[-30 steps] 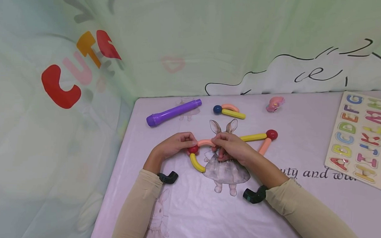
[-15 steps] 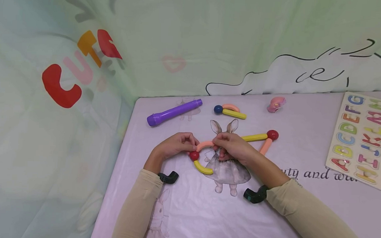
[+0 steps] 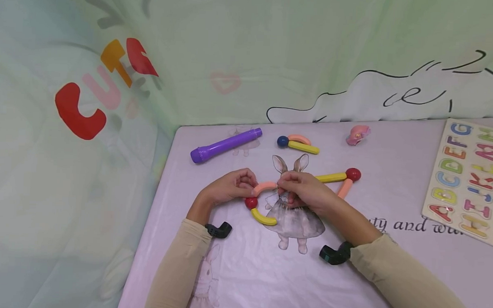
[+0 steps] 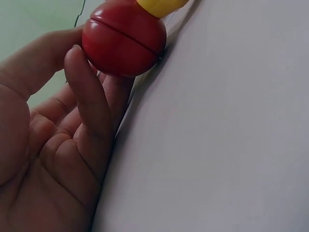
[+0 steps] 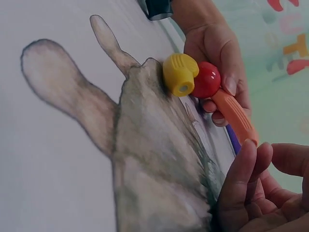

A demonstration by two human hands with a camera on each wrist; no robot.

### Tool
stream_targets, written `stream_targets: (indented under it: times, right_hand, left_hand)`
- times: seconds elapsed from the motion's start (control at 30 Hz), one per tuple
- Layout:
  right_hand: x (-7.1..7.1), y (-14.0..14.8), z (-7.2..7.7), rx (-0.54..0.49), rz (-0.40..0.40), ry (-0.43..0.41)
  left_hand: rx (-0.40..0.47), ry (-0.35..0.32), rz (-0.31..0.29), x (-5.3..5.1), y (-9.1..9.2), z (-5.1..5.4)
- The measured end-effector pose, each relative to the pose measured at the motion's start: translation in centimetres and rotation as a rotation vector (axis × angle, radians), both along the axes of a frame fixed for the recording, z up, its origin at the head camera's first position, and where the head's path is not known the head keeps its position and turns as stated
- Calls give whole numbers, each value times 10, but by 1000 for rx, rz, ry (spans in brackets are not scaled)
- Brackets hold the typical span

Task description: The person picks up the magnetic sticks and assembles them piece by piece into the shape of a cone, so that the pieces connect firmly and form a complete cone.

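Observation:
A salmon-orange curved magnetic stick (image 3: 265,187) joins a red ball (image 3: 251,202), and a yellow curved magnetic stick (image 3: 263,218) extends from the same ball. My left hand (image 3: 231,188) pinches the orange stick beside the ball, its thumb on top in the right wrist view. At the stick's other end, the thumb and forefinger of my right hand (image 3: 306,189) pinch the very tip (image 5: 251,136). The left wrist view has the red ball (image 4: 124,39) close up against the fingers. The yellow stick's free end touches nothing and shows a metal spot in the right wrist view.
Behind my right hand, a straight yellow stick (image 3: 331,178), a red ball (image 3: 353,174) and an orange stick (image 3: 345,188) are joined. Farther back lie a purple tube (image 3: 226,145), a blue ball (image 3: 282,141) with two sticks, and a pink toy (image 3: 358,135). An alphabet board (image 3: 457,179) lies right.
The red ball has dropped slightly toward me, and the yellow curved stick has swung right. My left fingers have shifted from the ball to the orange stick. My right hand has edged right.

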State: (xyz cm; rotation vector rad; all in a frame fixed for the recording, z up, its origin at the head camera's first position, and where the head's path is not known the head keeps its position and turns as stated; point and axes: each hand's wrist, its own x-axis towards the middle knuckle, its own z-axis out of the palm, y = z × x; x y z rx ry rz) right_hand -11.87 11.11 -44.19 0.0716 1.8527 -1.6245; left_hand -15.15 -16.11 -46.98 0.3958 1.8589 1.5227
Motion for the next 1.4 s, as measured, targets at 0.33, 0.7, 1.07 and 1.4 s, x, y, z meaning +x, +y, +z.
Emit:
stream_targets:
  times: [0.33,0.7,1.07,1.4]
  right_hand:
    - [0,43,30,179,-1,126]
    - [-2,107,43,463,-84,331]
    - [-6,140,21,566,15,290]
    - [-8,140,7,579,66,276]
  left_hand:
    - [-121,133,-71,-1,-2,1]
    - [-145,133,-69,-1,-2,-1]
    - [-155,135,-71,-4,-2,-1]
    - [-129,97,-64,-2,-2,1]
